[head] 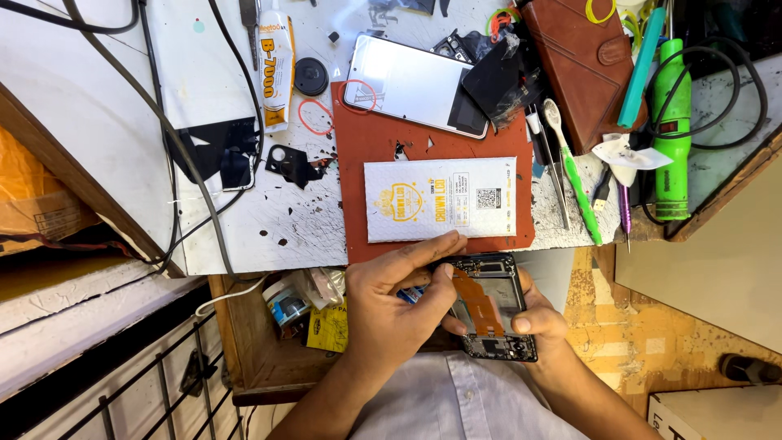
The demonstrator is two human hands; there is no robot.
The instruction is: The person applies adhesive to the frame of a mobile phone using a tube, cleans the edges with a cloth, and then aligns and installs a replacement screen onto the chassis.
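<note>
Opened phone (489, 305) held low, just off the desk (269, 220) edge. Right hand (542, 322) grips its side. Left hand (391, 305) pinches a small blue tool (413, 294) against the phone's interior.

White rectangular yellow-printed packet (441, 200) on red mat (354, 236); white-yellow glue tube (275, 69) upper left.

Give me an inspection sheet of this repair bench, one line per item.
Surface: white worktop, scratched and stained, with a red mat.
Job's things: opened phone with an orange flex strip, held over the bench edge.
Clutter: white packet, silver phone, glue tube, brown wallet, green tool, tweezers.
Grippers: left hand works inside the phone with a small blue-tipped tool; right hand grips the phone.
Cables: black cables cross the worktop.
Surroundings: open wooden drawer below.
</note>
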